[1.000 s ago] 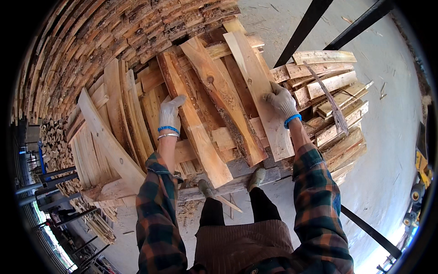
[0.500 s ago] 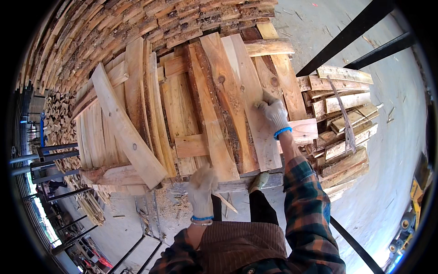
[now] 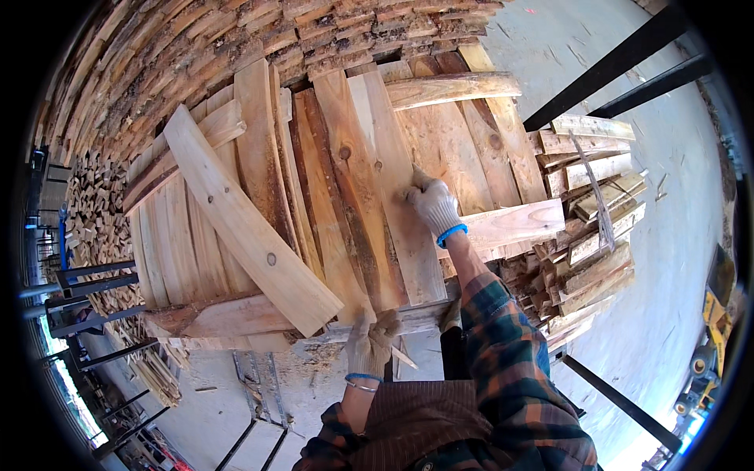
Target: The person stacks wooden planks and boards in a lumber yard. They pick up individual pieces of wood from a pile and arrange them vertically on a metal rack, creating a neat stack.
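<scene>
Pinching the right long edge of a board (image 3: pixel 395 184) with the right hand (image 3: pixel 433 206), fingers curled and close together, tips partly out of sight. Holding the left hand (image 3: pixel 369 344) low at the near edge of the pile (image 3: pixel 444 149), by the near ends of the wood there; too blurred to tell whether spread or closed, or whether gripping anything.

Placed near the middle of the pile: the board, reaching from the far edge to the near edge. Lying just beside it on the left: a knotted board (image 3: pixel 343 129), then a bark-edged board (image 3: pixel 308 173), both running the same way.

Lined up already, by the look of things: these three, roughly side by side. Apparently left out of line: a slanting board (image 3: pixel 243 220), crossing the left half and overhanging the near edge. Left uncovered, too: the lower layer right of the board, between a far crosspiece (image 3: pixel 455 89) along the far edge and a near crosspiece (image 3: pixel 510 224) toward the near right corner.
</scene>
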